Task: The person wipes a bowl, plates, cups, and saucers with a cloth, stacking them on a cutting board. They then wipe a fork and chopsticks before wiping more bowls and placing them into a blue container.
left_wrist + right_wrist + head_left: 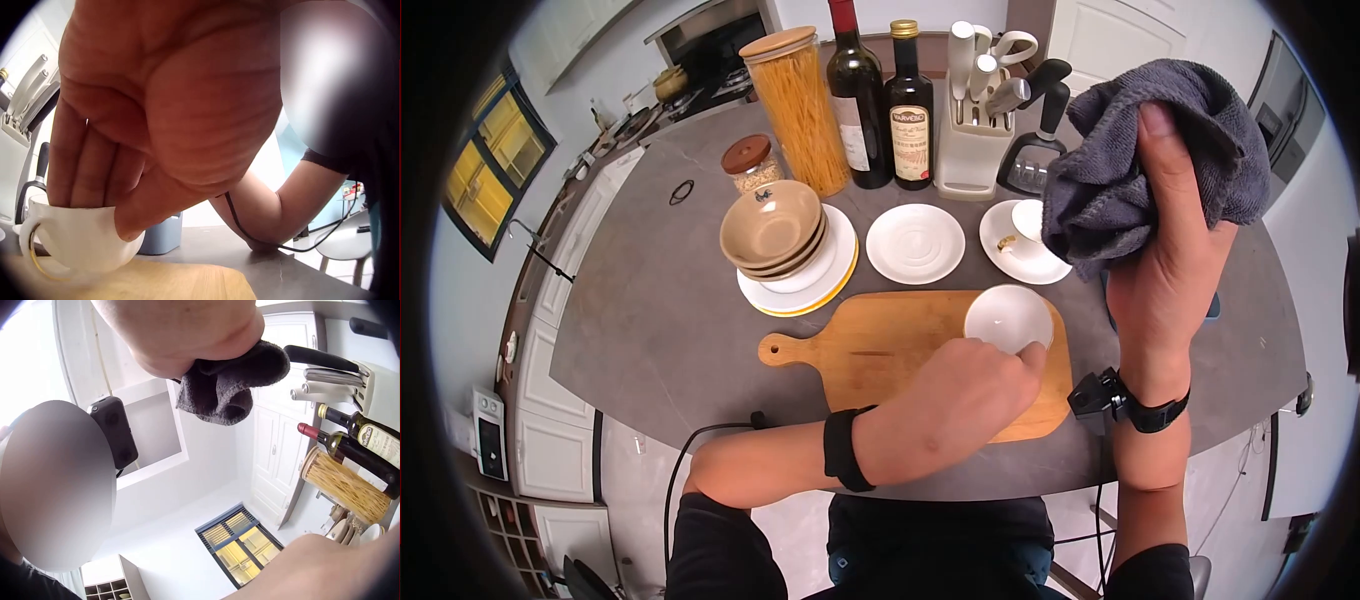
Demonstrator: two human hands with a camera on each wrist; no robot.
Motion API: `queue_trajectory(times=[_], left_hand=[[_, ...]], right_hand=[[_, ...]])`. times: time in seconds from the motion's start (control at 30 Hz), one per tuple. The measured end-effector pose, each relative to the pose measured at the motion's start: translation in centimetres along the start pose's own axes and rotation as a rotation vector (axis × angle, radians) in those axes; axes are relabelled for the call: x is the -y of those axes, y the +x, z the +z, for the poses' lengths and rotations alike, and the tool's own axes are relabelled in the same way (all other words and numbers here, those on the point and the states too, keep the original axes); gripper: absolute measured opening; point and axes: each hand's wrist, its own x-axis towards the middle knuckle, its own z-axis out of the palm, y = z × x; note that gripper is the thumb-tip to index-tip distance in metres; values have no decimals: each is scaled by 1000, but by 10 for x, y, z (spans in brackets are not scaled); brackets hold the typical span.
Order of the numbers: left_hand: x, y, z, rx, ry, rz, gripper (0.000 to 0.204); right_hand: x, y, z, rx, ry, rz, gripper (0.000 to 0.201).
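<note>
My left hand [960, 400] reaches over the wooden cutting board [880, 370] and pinches the rim of a white teacup [1008, 315]. In the left wrist view the fingers dip inside the teacup [87, 240] while the thumb stays on its outer wall; a gold line runs along its handle [30, 250]. Raised at the right, my right hand [1170, 250] grips a bunched dark grey cloth [1100, 190], thumb laid across the front. Below the cloth, a second white cup [1028, 218] sits on a saucer [1020, 262], partly hidden by it.
A bare white saucer [915, 262] lies behind the board. Brown bowls [770, 225] are stacked on plates [830, 275] at left. Along the back stand a pasta jar [798, 115], a smaller jar [752, 165], two dark bottles [860, 110] and a knife block [972, 150].
</note>
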Motion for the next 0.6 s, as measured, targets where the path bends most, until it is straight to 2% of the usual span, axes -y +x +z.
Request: queue_trajectory(times=[0.03,0.1,0.23,0.3,0.37,0.4,0.47,0.53,0.57,0.6], left_hand=[[-1,1,2,19,-30,12,22],[-1,3,6,41,-57,26,21],[1,4,5,42,-145,50,17],[9,5,-3,49,-223,41,19],[24,8,-15,-230,-500,67,23],[35,12,-21,-228,-495,70,23],[62,23,-28,-234,-480,-204,25],[94,25,3,-365,-200,-258,28],[105,23,16,-368,-198,-255,28],[114,21,28,-296,-88,-288,27]], right_hand=[[7,-3,6,-5,2,1,20],[25,-12,22,123,189,-4,21],[18,-6,16,93,194,-13,22],[4,1,0,-2,3,25,23],[18,-6,13,38,59,-15,23],[24,-9,17,82,116,-57,23],[22,-6,15,83,96,-74,23],[22,-5,14,90,74,-90,23],[23,-5,14,80,101,-79,24],[24,-6,15,71,129,-66,24]])
